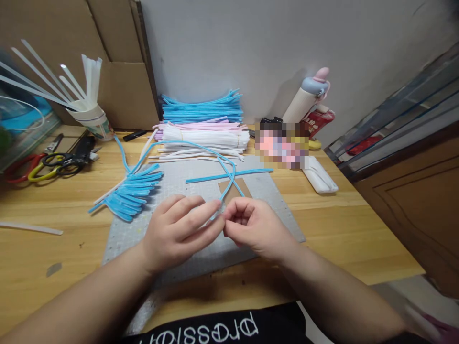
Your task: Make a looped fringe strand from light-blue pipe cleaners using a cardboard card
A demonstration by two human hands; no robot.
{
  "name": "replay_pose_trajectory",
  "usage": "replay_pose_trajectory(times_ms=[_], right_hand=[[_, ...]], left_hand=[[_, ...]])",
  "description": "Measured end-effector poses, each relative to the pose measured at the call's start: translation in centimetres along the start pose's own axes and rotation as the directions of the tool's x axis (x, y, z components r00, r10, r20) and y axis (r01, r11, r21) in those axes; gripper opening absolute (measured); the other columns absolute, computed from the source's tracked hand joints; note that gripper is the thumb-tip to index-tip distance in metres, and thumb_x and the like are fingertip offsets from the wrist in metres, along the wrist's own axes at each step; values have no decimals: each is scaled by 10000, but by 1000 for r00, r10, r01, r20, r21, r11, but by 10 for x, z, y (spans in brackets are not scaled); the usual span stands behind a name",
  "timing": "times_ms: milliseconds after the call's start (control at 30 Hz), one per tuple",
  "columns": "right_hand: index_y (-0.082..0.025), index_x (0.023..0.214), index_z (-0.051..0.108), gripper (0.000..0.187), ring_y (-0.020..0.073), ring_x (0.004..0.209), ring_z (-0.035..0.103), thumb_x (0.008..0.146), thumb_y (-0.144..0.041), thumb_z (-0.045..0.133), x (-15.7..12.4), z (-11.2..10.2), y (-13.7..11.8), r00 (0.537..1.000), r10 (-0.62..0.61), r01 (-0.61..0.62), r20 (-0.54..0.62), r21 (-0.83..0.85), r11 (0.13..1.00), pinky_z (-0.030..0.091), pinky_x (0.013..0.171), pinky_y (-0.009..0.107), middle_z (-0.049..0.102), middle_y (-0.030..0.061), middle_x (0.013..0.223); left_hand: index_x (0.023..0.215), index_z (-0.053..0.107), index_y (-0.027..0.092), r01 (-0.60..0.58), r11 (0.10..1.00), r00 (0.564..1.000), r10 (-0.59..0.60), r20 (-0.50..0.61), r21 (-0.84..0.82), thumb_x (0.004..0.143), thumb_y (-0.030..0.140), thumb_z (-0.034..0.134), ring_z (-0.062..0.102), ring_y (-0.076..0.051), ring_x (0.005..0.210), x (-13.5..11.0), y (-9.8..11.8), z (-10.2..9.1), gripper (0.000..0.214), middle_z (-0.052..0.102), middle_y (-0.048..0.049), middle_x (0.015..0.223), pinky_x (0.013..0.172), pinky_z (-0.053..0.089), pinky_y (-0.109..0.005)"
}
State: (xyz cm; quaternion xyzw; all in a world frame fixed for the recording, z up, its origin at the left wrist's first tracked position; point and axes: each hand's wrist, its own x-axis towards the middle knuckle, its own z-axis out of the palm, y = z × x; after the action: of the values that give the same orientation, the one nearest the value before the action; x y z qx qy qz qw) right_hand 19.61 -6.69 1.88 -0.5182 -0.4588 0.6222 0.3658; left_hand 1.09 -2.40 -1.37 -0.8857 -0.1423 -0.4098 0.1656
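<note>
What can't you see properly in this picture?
All in the head view:
End of the blue pipe cleaner: hidden between the left hand and right hand, so which fingers pinch it is unclear.
Things under the pixelated patch: blurred out.
Shirt lettering: cut off by the bottom edge.
Blue container, far left: blurry, cut by the edge.

Wall (287, 43): plain, pale grey. Table (358, 239): light wood, 1 top. Cardboard sheet (53, 28): brown, leaning rear left. Cabinet (423, 191): dark wood, right.
</note>
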Motion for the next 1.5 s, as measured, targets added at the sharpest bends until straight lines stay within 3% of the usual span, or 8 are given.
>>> replay_pose_trajectory(times_ms=[467,700,1000,1100,1167,1300,1367,1500], right_hand=[[-151,681,538,161,26,438,411,699,-172,696,-1,-11,-1,992,-45,45,121,-1,999,316,405,140,492,-76,531],[-132,751,557,225,63,363,521,838,-337,528,12,-18,10,879,143,-254,455,192,948,297,299,128,619,7,560],[-135,716,535,124,24,321,365,742,-255,554,16,-16,1,768,301,-512,565,259,819,228,323,151,503,-56,486],[-183,655,466,121,44,369,315,743,-244,523,12,-11,1,905,191,-225,381,47,973,211,379,190,419,-73,476],[-193,594,422,174,71,458,309,729,-212,531,9,-10,3,973,-105,162,208,-281,946,208,445,224,385,-52,510],[-201,577,476,229,124,541,242,805,-190,491,3,-14,10,803,-487,561,344,-711,424,153,518,299,366,-11,538],[-207,593,499,245,129,542,248,837,-207,473,1,-18,12,774,-497,593,392,-723,354,160,521,301,378,-8,537],[-190,658,506,242,107,544,410,854,-319,445,3,-22,10,922,-292,385,255,-515,766,305,513,243,476,-7,593]], left_hand=[[831,655,198,78,995,996,-80,-31,-66,787,150,698,673,-131,786,12,0,-11,78,736,30,794,698,420,-291],[956,676,182,46,995,996,-39,76,-94,854,119,601,667,-154,907,9,0,-11,142,752,23,856,881,393,-347],[919,667,213,58,998,998,-58,25,-18,873,147,568,634,-139,833,6,-4,-10,128,740,41,813,923,353,-361],[865,644,217,61,998,998,-60,29,-10,868,119,532,641,-141,855,5,0,-7,149,738,39,823,959,342,-364],[844,627,212,91,996,994,-90,57,-24,851,96,511,644,-143,848,6,3,-5,164,731,31,815,968,348,-359],[809,607,208,177,979,970,-156,185,-104,824,64,463,627,-147,833,9,6,-2,204,704,25,778,977,347,-364],[797,600,204,187,973,966,-156,205,-138,825,61,464,616,-147,821,8,6,-1,199,695,26,762,973,345,-364],[789,595,202,159,975,977,-134,164,-154,848,104,518,600,-141,798,7,5,0,138,691,28,763,957,342,-349]])
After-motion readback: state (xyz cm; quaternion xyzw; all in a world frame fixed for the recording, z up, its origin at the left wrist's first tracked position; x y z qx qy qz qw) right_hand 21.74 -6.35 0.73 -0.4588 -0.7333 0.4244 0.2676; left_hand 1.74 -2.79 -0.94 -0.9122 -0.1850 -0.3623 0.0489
